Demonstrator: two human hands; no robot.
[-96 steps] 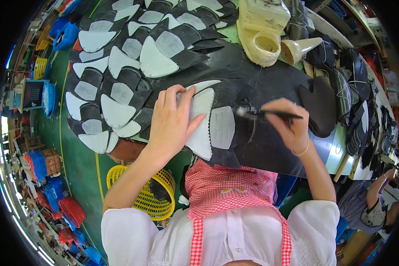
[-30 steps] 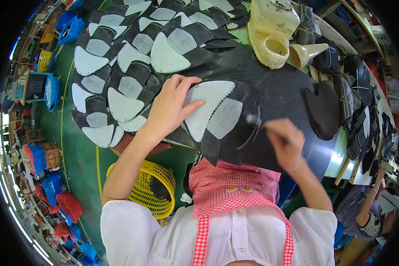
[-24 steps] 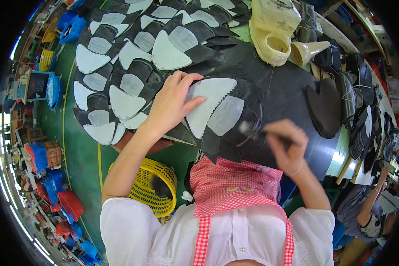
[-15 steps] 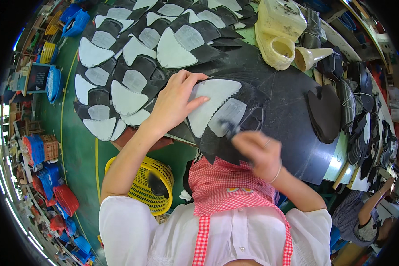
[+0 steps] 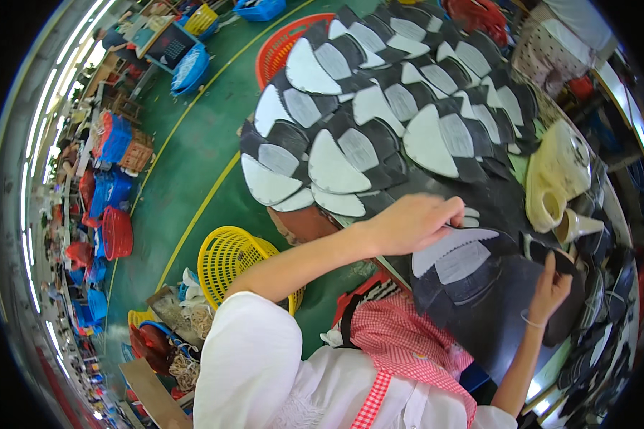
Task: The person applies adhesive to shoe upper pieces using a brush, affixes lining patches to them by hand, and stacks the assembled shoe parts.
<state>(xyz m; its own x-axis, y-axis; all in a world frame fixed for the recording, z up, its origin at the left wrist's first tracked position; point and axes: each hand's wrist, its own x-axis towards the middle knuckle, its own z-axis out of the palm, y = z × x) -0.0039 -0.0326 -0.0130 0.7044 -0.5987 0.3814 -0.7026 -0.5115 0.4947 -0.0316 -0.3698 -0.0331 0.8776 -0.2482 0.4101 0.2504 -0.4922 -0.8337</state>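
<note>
A black cut piece with a white toothed panel and a grey patch [image 5: 461, 262] lies on the dark work surface in front of me. My left hand [image 5: 415, 223] is at its far edge, thumb and fingers pinched together there. Off to the right, my right hand [image 5: 549, 287] pinches a dark, flat curved piece [image 5: 564, 263] with a pale edge. The fingers partly cover that piece, and its full outline is hidden. Beyond my left hand, many similar black-and-white pieces [image 5: 361, 146] lie overlapped in rows.
A yellowish glue pot [image 5: 562, 171] and a pale funnel-shaped cup [image 5: 578, 226] stand at the right. Dark bundled pieces [image 5: 608, 314] lie along the right edge. A yellow basket [image 5: 229, 257] and a red basket [image 5: 283, 50] are left of the table. Someone stands at the far right.
My view has swung toward the right. My right hand has left the grey patch, where it moved a blurred tool, and now holds a dark piece farther right. My left fingers have closed.
</note>
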